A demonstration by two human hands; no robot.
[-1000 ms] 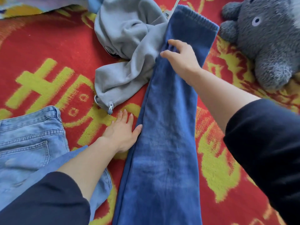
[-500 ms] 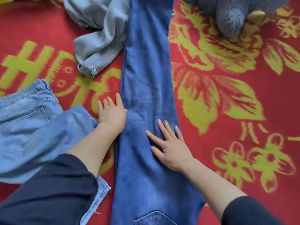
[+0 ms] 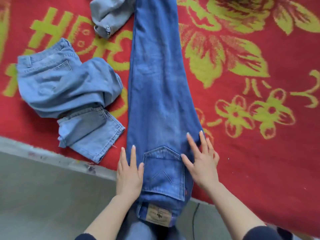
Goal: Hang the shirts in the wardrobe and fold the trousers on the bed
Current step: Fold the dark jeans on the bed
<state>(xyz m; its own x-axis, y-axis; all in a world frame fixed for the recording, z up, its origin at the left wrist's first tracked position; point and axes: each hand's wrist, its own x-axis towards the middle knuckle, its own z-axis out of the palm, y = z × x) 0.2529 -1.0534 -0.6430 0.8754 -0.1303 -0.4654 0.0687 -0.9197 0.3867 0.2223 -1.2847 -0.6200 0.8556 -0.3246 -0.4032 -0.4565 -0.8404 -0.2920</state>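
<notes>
Dark blue jeans (image 3: 157,87) lie lengthwise on the red and yellow bed cover (image 3: 259,135), folded leg on leg, back pocket up, waistband with a leather patch hanging over the near bed edge. My left hand (image 3: 129,172) lies flat on the jeans' left edge beside the pocket, fingers straight. Flat on the right edge by the pocket rests my right hand (image 3: 201,161), fingers spread. Light blue jeans (image 3: 65,87) sit crumpled to the left. A grey hoodie (image 3: 110,14) lies at the top, partly out of frame.
The bed's near edge runs diagonally across the lower left, with grey floor (image 3: 43,196) below it. A thin black cable (image 3: 195,215) hangs by the bed edge near my right forearm.
Both hands slid down the dark jeans from the leg towards the waist and now lie beside the back pocket. The view tilted down; the plush toy left the frame.
</notes>
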